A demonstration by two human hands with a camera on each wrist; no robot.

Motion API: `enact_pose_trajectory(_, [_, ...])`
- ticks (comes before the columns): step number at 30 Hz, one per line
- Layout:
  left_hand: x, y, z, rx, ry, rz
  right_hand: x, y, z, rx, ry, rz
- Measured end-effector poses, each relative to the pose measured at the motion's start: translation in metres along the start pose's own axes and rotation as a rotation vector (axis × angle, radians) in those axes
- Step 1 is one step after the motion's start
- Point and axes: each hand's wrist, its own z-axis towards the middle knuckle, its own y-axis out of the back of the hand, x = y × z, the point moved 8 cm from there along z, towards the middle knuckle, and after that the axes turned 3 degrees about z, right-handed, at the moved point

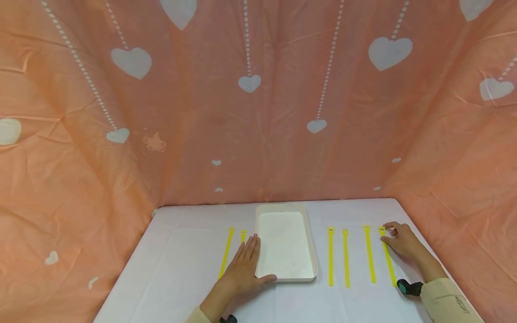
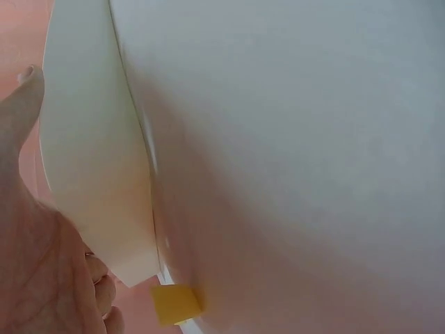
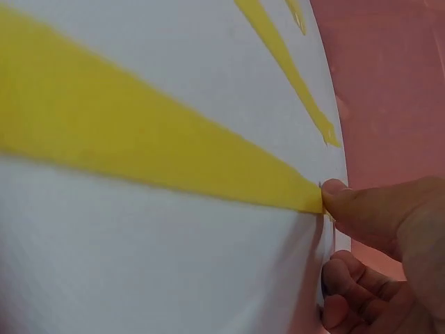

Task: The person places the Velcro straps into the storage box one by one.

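Observation:
A white rectangular tray (image 1: 282, 246) stands mid-table. My left hand (image 1: 244, 271) touches its left side, fingers straight and the thumb over the near rim; the left wrist view shows this hand (image 2: 42, 268) against the tray's wall (image 2: 97, 139). At the far right, my right hand (image 1: 405, 244) pinches the slotted head of the outermost yellow cable strap (image 1: 389, 260). Close up in the right wrist view, the thumb (image 3: 361, 212) presses on the end of this strap (image 3: 153, 132); the index fingertip is mostly hidden.
Three more yellow straps, such as this one (image 1: 330, 258), lie between the tray and my right hand. Left of the tray lie two others, one long strap (image 1: 227, 251) and one partly covered strap (image 1: 243, 235). A pink heart-print curtain (image 1: 282, 148) surrounds the white tabletop (image 1: 173, 264).

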Motion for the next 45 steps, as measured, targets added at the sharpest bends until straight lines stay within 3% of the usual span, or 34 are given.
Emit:
enact_pose_trajectory(10, [-0.0018, 0.0024, -0.0019, -0.029, -0.018, 0.016, -0.0034, -0.0018, -0.0001, 0.02, -0.036, 0.023])
enact_pose_trajectory(45, [-0.0004, 0.0003, -0.0013, -0.011, -0.002, 0.032, 0.0053, 0.0067, -0.0047, -0.095, -0.015, 0.12])
